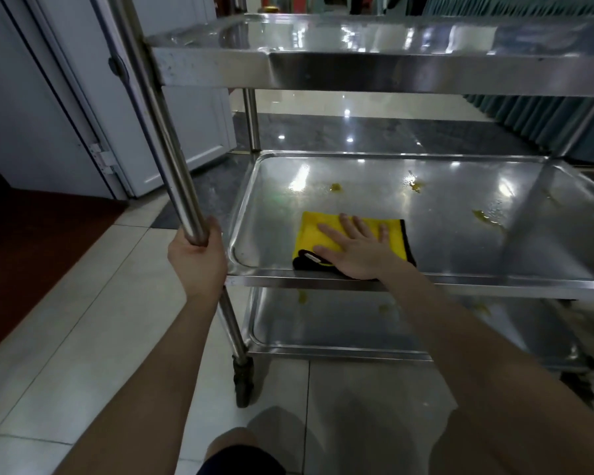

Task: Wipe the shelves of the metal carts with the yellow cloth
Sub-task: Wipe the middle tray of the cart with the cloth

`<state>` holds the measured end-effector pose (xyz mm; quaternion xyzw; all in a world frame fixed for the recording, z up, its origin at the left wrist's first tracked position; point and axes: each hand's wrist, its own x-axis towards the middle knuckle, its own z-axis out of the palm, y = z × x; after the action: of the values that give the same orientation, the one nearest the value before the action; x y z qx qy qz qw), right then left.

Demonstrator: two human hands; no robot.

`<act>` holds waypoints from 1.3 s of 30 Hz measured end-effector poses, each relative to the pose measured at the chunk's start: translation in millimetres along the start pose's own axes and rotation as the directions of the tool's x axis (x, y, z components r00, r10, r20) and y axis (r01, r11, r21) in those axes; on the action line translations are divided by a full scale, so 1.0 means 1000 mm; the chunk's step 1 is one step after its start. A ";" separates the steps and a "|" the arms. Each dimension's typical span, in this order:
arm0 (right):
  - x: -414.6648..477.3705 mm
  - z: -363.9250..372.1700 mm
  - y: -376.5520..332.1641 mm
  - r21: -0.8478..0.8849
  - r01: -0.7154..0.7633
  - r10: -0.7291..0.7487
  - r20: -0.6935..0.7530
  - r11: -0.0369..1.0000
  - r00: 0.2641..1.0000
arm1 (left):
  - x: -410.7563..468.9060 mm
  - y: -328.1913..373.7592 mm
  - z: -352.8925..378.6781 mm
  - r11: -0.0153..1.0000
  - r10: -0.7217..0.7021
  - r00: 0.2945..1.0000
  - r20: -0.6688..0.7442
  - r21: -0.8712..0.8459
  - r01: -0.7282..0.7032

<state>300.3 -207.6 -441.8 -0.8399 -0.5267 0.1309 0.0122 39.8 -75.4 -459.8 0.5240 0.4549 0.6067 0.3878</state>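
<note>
Mid-wipe, middle shelf [460, 241]. Right hand [357, 250] flat, fingers straight, pressing yellow cloth [318, 231] at frame centre. Left hand [199, 252] grips cart post [172, 149]. Next, probably: sweep right toward yellow spills [487, 219].

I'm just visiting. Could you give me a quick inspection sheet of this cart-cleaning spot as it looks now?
Surface: middle shelf, shiny metal, with yellowish spots toward its back and right.
Job's things: yellow cloth, black-edged, lies flat near the shelf's front edge.
Clutter: more yellowish marks on the bottom shelf.
Grips: right hand presses flat on the cloth; left hand grips the cart post.
Cables: nothing seen.
Surroundings: tiled floor, white door at left, teal curtain behind.
</note>
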 end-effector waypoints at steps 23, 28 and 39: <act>0.063 0.023 -0.144 -0.029 0.181 -0.182 -0.053 0.983 0.982 | -0.004 0.002 0.005 0.996 0.053 0.997 -0.058 0.073 -0.049; 0.029 0.015 -0.127 -0.025 0.205 -0.205 0.002 0.978 0.979 | 0.001 0.002 -0.001 0.988 0.055 0.998 -0.029 0.147 -0.050; -0.028 -0.009 0.106 0.028 -0.056 0.058 -0.053 0.998 0.997 | 0.007 -0.005 -0.009 0.989 0.067 0.998 -0.005 0.135 -0.066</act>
<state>384.2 -278.4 -443.9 -0.8575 -0.5003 0.1156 0.0336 29.9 -69.0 -463.1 0.5611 0.4790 0.5896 0.3287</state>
